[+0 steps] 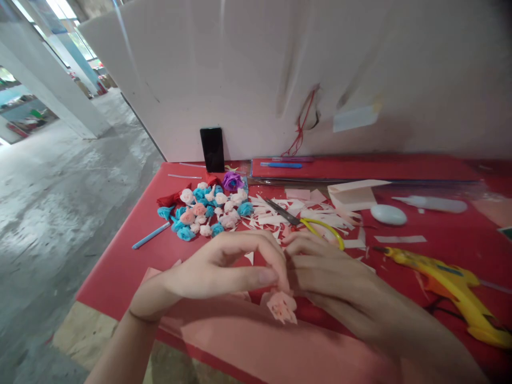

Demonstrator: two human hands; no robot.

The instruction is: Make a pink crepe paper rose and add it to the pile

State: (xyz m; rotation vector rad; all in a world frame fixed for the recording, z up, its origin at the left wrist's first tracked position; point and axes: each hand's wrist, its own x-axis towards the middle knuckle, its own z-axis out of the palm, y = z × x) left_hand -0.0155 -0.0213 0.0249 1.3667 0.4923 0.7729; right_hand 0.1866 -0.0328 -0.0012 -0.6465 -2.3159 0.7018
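My left hand (224, 269) and my right hand (326, 272) meet above the red table (120, 266), fingertips pinched together on a small pink paper flower (282, 306) that hangs just below them. Under the hands lies a sheet of pink paper (248, 341). Behind the hands sits a heap of small pink, white and blue paper flowers (206, 210) with one purple flower (232, 181). Yellow-handled scissors (308, 223) lie among pink paper strips and scraps (288, 213) just beyond my right hand.
A yellow glue gun (452, 285) lies at the right. A white oval object (388, 214), a glue bottle (434, 203) and a blue stick (151, 235) are on the table. A black phone (212, 149) leans on the white board (280, 69). The table's left edge drops to a concrete floor.
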